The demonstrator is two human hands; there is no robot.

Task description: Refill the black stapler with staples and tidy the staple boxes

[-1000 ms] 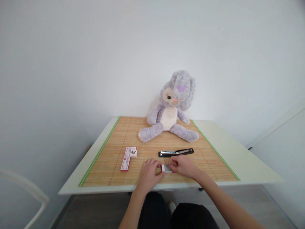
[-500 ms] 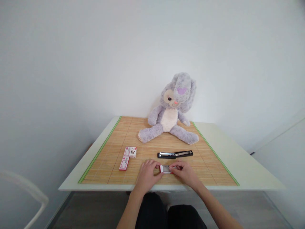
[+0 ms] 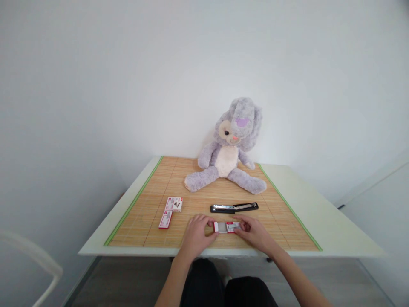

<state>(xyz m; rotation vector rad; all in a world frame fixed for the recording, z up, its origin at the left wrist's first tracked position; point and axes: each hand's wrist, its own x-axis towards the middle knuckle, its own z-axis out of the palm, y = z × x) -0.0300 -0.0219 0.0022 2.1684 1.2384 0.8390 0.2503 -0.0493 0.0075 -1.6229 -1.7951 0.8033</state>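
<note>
Between my hands, low on the mat, is a small red-and-white staple box (image 3: 230, 227) with its grey inner tray showing on the left part. My left hand (image 3: 198, 232) pinches the box's left end between thumb and fingers. At the other end, the thumb and fingers of my right hand (image 3: 254, 232) grip the box near its red printed sleeve. Just beyond lies a black stapler (image 3: 234, 208), opened out flat with its metal rail facing up. Whether staples lie in the tray is too small to tell.
Several red-and-white boxes (image 3: 165, 219) sit to the left on the bamboo mat (image 3: 191, 200), which has green edges. A grey plush rabbit (image 3: 226, 160) sits at the back against the wall. The white table's front edge (image 3: 143, 252) runs close to my wrists.
My right hand has shifted a little to the right along the box, and the red printed part there now shows. My left hand stays at the left end.
</note>
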